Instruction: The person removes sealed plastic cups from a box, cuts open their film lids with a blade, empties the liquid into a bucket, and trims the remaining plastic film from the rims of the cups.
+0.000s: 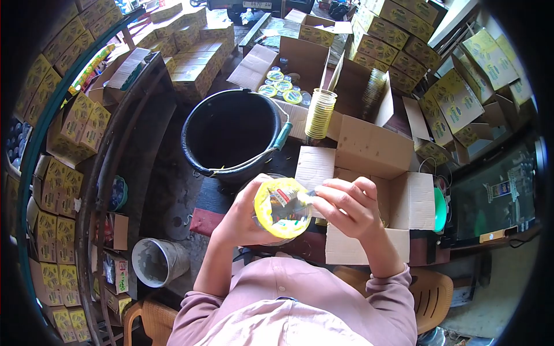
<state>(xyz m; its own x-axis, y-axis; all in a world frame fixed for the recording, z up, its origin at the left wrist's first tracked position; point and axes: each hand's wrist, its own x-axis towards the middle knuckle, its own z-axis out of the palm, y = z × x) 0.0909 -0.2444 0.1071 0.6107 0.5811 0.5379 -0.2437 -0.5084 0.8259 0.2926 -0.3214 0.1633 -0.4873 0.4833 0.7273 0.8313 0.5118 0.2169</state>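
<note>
My left hand (245,210) is wrapped round a clear plastic cup (297,228) with yellow print, its mouth tilted up toward me. Printed lettering and a red patch show within its yellow ring. At the cup's right edge, my right hand (349,209) has its thumb and fingers pinched together. A small pale and dark bit shows at those fingertips, too small to name. Just beyond the hands stands a tall stack of yellow-printed plastic cups (321,115). An open cardboard box (375,144) sits close to my right hand.
A large black bucket (193,138) with a wire handle stands ahead on the left. Behind it, a carton (303,55) holds several lidded cups (283,86). A grey pail (161,262) is on the floor at left. Stacked yellow cartons (384,34) line both sides.
</note>
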